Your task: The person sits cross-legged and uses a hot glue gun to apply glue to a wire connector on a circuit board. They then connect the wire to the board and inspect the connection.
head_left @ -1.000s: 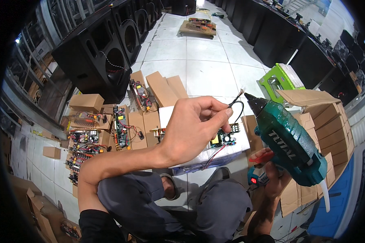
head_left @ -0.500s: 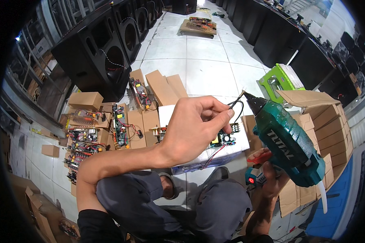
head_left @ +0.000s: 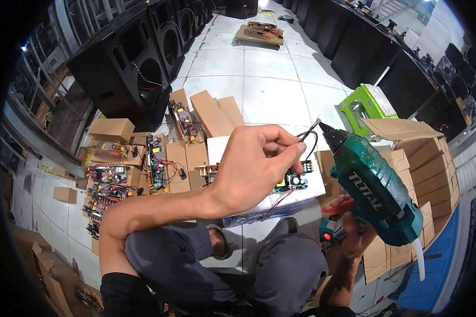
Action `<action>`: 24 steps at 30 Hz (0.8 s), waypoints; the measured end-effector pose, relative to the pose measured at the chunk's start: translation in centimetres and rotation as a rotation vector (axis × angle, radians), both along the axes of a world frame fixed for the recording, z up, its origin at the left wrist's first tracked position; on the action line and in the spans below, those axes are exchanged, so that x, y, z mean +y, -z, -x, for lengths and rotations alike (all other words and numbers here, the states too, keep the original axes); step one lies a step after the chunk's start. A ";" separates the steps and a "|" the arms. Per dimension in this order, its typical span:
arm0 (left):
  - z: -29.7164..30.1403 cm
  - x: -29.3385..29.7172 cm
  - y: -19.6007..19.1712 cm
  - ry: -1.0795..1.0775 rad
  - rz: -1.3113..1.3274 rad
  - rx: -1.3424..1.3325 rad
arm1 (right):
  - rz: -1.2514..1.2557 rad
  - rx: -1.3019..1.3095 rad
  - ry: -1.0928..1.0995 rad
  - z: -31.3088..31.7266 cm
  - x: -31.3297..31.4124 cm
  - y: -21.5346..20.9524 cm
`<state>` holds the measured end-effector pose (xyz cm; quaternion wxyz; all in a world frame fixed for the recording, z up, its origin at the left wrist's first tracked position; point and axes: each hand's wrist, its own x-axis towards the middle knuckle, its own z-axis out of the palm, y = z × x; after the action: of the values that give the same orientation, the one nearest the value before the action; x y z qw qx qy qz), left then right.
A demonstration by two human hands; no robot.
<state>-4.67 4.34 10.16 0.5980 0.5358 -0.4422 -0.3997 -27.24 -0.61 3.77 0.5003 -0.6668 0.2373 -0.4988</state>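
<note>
Left hand (head_left: 262, 165): thumb and forefinger pinch one black cable (head_left: 317, 141) above a circuit board (head_left: 297, 182); its end sits slightly nearer the black nozzle (head_left: 332, 137) than a second ago (contact uncertain), apparently the working point. Right hand (head_left: 357, 236): curls round one teal glue gun (head_left: 378, 185).

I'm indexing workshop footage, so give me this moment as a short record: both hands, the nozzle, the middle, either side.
Left hand: pinches a black cable
Right hand: grips a teal glue gun
Nozzle: beside the cable's end; contact unclear
Middle: circuit board on a white-topped box
Left side: further boards on cardboard, black speaker cabinets
Right side: green stool, cardboard box
</note>
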 end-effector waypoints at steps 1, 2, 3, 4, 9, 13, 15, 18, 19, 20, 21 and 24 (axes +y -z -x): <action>0.0 0.0 0.0 0.000 -0.004 -0.001 | 0.003 0.005 0.007 0.0 0.0 0.0; 0.0 0.0 -0.1 0.001 -0.008 -0.002 | 0.006 0.010 0.015 0.0 0.1 -0.1; 0.0 -0.1 -0.1 0.003 -0.007 -0.002 | 0.009 0.015 0.023 0.0 0.1 -0.2; 0.0 0.0 0.0 0.003 -0.007 -0.002 | 0.010 0.016 0.024 -0.1 0.2 -0.3; 0.1 -0.1 0.3 -0.005 0.007 -0.001 | 0.014 0.004 0.018 -0.2 0.1 -0.2; 0.1 -0.1 0.2 -0.007 0.011 -0.006 | 0.022 0.034 0.030 -0.1 0.1 -0.1; 0.1 -0.1 0.2 -0.007 0.015 -0.012 | 0.032 0.042 0.033 0.0 0.0 0.1; 0.1 -0.2 0.3 -0.014 0.020 -0.029 | 0.027 0.030 0.025 0.1 0.0 0.0; 0.1 -0.1 0.3 -0.021 0.020 -0.037 | 0.036 0.041 0.022 0.2 0.0 -0.1; 0.1 -0.1 0.3 -0.028 0.019 -0.044 | 0.045 0.053 0.019 0.2 0.1 -0.1; 0.1 0.0 0.4 -0.030 0.023 -0.048 | 0.054 0.064 0.016 0.2 0.2 -0.2; 0.1 0.0 0.5 -0.029 0.034 -0.054 | 0.059 0.090 0.025 0.3 0.2 0.1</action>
<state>-4.77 4.30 9.68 0.6005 0.5424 -0.4570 -0.3691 -27.56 -0.40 3.71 0.4629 -0.6999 0.2532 -0.4815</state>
